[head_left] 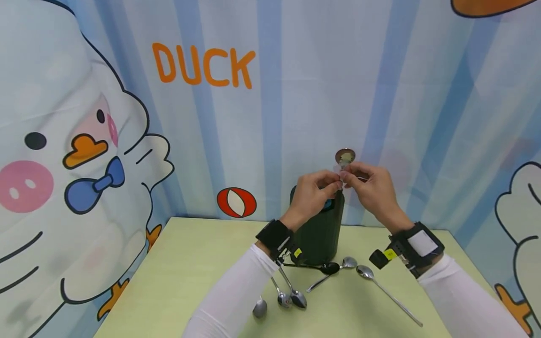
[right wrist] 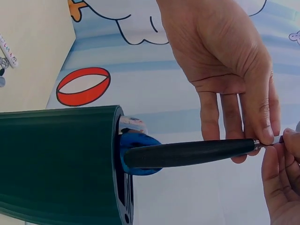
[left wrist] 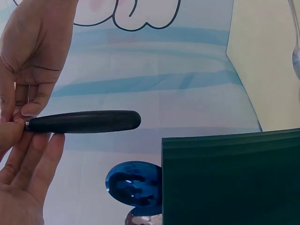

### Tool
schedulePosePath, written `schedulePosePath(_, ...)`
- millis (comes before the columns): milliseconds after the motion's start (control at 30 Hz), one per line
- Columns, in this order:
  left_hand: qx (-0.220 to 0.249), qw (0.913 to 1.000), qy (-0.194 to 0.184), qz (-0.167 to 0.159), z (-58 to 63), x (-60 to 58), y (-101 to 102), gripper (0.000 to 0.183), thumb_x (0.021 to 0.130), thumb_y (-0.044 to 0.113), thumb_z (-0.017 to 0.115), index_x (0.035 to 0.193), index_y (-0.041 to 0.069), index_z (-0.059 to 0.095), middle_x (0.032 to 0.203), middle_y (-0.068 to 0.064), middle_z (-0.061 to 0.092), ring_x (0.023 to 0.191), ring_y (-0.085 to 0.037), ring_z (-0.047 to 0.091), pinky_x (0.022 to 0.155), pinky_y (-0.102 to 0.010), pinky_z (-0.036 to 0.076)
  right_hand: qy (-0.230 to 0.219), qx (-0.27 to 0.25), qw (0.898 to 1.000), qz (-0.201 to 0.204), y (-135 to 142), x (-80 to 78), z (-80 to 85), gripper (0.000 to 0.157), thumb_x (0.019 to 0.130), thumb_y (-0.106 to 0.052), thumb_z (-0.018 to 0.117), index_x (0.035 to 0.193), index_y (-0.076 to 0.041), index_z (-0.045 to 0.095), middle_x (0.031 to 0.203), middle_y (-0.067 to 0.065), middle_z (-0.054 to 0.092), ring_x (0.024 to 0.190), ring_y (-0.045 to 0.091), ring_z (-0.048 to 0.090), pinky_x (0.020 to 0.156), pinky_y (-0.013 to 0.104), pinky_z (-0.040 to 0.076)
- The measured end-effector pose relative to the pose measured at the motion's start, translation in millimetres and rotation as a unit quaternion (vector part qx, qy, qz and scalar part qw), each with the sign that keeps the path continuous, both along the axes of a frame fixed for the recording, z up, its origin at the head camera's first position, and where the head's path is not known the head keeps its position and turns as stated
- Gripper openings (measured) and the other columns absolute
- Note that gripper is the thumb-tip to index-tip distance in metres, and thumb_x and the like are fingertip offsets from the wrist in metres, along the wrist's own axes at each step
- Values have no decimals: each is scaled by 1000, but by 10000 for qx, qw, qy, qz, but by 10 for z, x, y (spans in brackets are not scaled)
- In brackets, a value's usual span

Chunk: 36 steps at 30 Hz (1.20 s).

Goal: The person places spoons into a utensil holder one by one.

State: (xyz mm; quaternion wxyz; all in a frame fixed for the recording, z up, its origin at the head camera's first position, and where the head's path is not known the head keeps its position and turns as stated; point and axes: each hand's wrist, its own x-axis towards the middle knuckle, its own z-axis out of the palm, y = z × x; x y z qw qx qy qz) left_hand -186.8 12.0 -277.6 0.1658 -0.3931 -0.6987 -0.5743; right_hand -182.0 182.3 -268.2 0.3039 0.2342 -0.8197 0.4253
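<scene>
Both hands meet above a dark green container (head_left: 319,234) and hold one spoon upright, bowl at the top. The spoon's round shiny bowl (head_left: 345,156) shows over the fingers in the head view. Its thick black handle (left wrist: 84,122) points down toward the container's open top. My left hand (head_left: 314,192) pinches the neck just above the handle. Beside it, my right hand (head_left: 372,188) pinches the neck too, thumb against fingers. Inside the container's mouth sit a blue spoon (right wrist: 140,140) and a silver one (right wrist: 133,124); their lower parts are hidden by the wall.
Several spoons lie on the pale yellow table (head_left: 203,263) in front of the container: a black spoon (head_left: 329,268), a long silver spoon (head_left: 389,293) at right, and silver ones near the left forearm, among them a spoon (head_left: 259,308). A duck-printed curtain (head_left: 317,94) hangs behind.
</scene>
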Motion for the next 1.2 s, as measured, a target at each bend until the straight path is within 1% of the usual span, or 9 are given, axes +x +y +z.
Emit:
schedulePosePath(167, -50, 9999, 27, 157, -159, -277, 50, 15, 90, 10, 59, 104, 7, 64, 87, -6, 64, 75, -17, 62, 66, -22, 54, 107, -37, 9999, 68, 2, -109, -16, 18, 91, -23, 61, 97, -7, 67, 86, 7, 65, 75, 12, 61, 62, 28, 52)
schedulePosePath(233, -94, 9997, 103, 220, -182, -338, 61, 14, 91, 12, 59, 103, 9, 65, 87, -3, 65, 75, -11, 61, 66, -21, 53, 219, 4, 9998, 28, 3, -137, -20, 17, 91, -22, 61, 96, -7, 67, 85, 7, 65, 75, 13, 62, 61, 28, 51)
schedulePosePath(333, -138, 9990, 286, 322, -188, -405, 74, 14, 92, 13, 58, 103, 10, 65, 89, -2, 65, 76, -6, 60, 67, -20, 53, 381, 83, 9992, -105, 2, -174, -16, 16, 91, -22, 60, 94, -8, 67, 83, 7, 65, 77, 15, 62, 61, 32, 50)
schedulePosePath(433, -195, 9976, 457, 489, -179, -454, 82, 14, 92, 15, 57, 103, 11, 65, 89, -1, 66, 77, -2, 59, 67, -19, 52, 493, 94, 9985, -204, -7, -219, -6, 16, 91, -22, 60, 93, -8, 67, 82, 6, 65, 77, 16, 62, 64, 38, 51)
schedulePosePath(500, -234, 9970, 474, 570, -180, -480, 86, 14, 92, 16, 58, 103, 11, 65, 89, -1, 66, 78, -1, 58, 66, -19, 52, 512, 55, 9984, -233, -13, -257, -12, 16, 91, -21, 61, 93, -8, 68, 81, 6, 65, 76, 16, 62, 67, 40, 53)
schedulePosePath(600, -304, 9965, 424, 657, -196, -519, 87, 14, 92, 16, 58, 103, 12, 65, 90, -1, 65, 79, -1, 58, 67, -18, 52, 511, 8, 9984, -252, -18, -314, -40, 15, 90, -21, 62, 92, -8, 68, 80, 6, 66, 74, 14, 61, 69, 41, 54)
schedulePosePath(733, -372, 9963, 300, 712, -233, -569, 87, 13, 91, 15, 59, 102, 12, 65, 90, -1, 65, 79, -1, 58, 68, -19, 52, 469, -8, 9986, -250, -15, -380, -103, 14, 89, -21, 62, 92, -9, 68, 81, 5, 66, 73, 14, 61, 66, 41, 53)
schedulePosePath(967, -656, 9930, 164, 963, -322, -635, 102, 10, 90, 16, 61, 98, 14, 66, 88, 3, 65, 78, 0, 57, 70, -20, 50, 94, 36, 9997, -225, 25, -441, -209, 12, 90, -22, 62, 92, -13, 68, 80, 2, 66, 74, 13, 60, 63, 39, 50)
schedulePosePath(1200, -721, 9927, 159, 954, -383, -693, 125, 9, 90, 18, 62, 97, 16, 66, 87, 5, 65, 78, -1, 57, 71, -21, 50, -301, 51, 9994, -189, 79, -483, -271, 10, 90, -21, 61, 92, -14, 67, 81, 3, 66, 75, 15, 59, 65, 41, 51)
